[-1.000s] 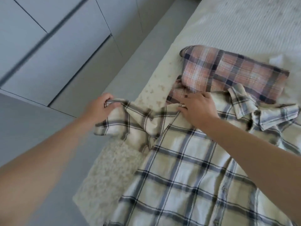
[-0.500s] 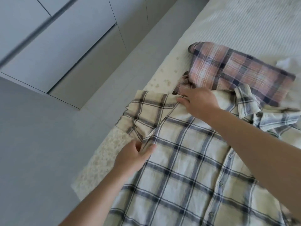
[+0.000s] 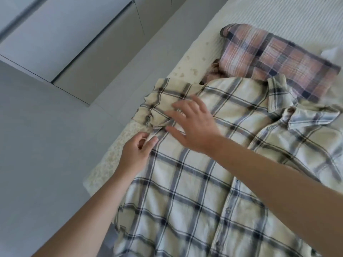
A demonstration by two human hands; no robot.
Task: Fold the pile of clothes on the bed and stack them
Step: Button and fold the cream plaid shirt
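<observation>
Left hand [image 3: 136,154]: thumb and fingertips pinch a folded edge of the cream plaid shirt [image 3: 185,182] at its side, near the edge of the bed [image 3: 278,12]; forearm reaches in from the lower left
Right hand [image 3: 193,125]: fingers spread and straight, palm down over the shirt just beyond and to the right of the pinch; whether it presses the cloth or hovers just above cannot be told
Cream plaid shirt: spread button-side up on the bed; its sleeve [image 3: 161,102] lies folded and bunched just beyond the pinch, under the right fingertips; collar [image 3: 297,108] well to the right of both hands
Pink plaid garment [image 3: 274,60]: folded, lying on the bed beyond the collar, its near edge under the shirt
Bed: striped pale cover; a speckled cream layer [image 3: 111,160] shows along the edge beside the left hand
Cabinets [image 3: 74,43]: grey fronts, shut, beyond the floor [image 3: 37,145] to the left; contents hidden
</observation>
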